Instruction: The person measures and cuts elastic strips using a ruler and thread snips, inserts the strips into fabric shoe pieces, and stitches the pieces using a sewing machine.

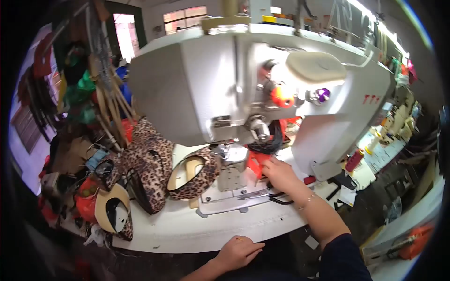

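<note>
My right hand [280,174] reaches in under the arm of a white sewing machine [206,89], beside the needle area. Its fingers are closed at a thin orange-red piece [255,165], perhaps plastic; the fingertips are partly hidden. Just above it is a bundle of black thread [268,146]. My left hand [240,253] is at the front table edge, fingers loosely stretched and holding nothing. Left of the needle plate [232,178] lies a leopard-print shoe upper [206,172] with a beige lining.
More leopard-print uppers [150,161] pile up at the left, with a beige-lined one [104,210] at the table's edge. A red thread cone [355,160] stands at the right. Wooden poles [105,100] lean behind the pile. The machine head hangs low over the work area.
</note>
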The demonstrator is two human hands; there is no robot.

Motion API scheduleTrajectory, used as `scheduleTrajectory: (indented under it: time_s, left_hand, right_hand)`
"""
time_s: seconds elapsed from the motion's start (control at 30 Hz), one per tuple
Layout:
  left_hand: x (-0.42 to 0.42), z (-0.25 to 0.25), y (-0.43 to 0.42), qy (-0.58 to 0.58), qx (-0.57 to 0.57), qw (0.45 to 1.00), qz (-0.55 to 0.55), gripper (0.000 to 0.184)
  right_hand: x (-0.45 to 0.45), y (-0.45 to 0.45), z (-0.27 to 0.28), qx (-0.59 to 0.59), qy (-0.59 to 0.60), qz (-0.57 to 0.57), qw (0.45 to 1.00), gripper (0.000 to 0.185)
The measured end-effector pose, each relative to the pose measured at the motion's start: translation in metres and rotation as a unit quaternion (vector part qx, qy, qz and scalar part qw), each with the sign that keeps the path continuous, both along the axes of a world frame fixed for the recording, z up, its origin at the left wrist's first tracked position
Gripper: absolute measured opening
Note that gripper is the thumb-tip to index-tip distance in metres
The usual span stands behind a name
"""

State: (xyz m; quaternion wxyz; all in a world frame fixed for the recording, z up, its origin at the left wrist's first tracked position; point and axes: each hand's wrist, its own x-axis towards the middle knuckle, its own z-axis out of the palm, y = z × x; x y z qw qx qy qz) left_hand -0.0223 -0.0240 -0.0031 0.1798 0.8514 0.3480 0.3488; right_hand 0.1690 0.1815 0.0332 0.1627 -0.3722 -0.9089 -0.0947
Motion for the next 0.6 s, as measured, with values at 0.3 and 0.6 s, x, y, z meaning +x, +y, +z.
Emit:
scheduleTrajectory:
  time_s: [0.3, 0.6]
  left_hand:
    - [-0.082, 0.039, 0.041, -0.141, -0.044, 0.934, 0.324, 0.032]
    - [-0.125, 0.044, 0.045, 0.032, 0.01, 0.907, 0.42, 0.032]
  right_hand:
    - [0.017, -0.017, 0.012, -0.003, 0.09, -0.027, 0.996, 0.035]
    - [0.033, 0.004, 0.0, -0.02, 0.053, -0.046, 0.997, 0.032]
